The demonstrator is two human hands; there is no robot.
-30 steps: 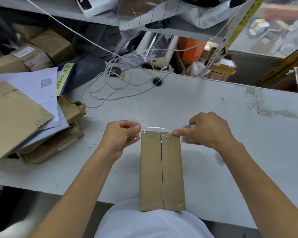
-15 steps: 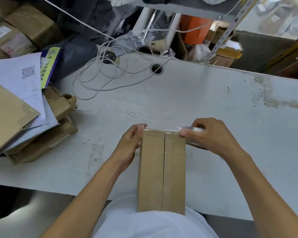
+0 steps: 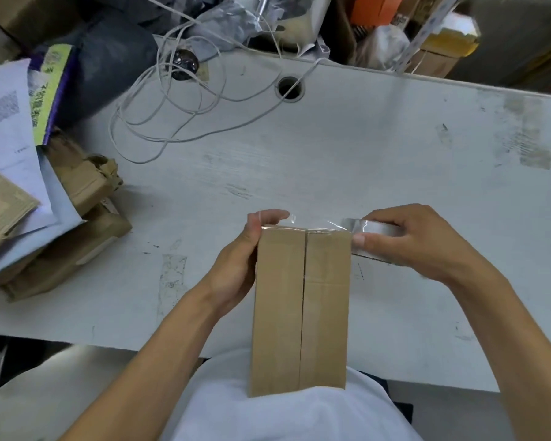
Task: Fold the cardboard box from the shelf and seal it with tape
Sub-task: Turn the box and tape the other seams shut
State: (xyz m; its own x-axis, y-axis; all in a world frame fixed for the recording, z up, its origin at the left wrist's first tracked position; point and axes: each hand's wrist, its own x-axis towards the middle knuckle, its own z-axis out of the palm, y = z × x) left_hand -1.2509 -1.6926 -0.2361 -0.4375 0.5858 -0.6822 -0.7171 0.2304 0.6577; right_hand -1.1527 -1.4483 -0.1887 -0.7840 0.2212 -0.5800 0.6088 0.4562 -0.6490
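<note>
On table (image 3: 363, 160): brown cardboard box (image 3: 299, 307), flaps closed, centre seam.

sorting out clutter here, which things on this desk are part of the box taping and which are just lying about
In use:
cardboard box
tape roll
left hand holding the box
right hand gripping the roll

Lying about:
white cable
papers
flattened cardboard

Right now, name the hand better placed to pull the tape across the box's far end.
Right hand: it grips the tape roll beside the cardboard box, while the left hand steadies the opposite side.
</note>
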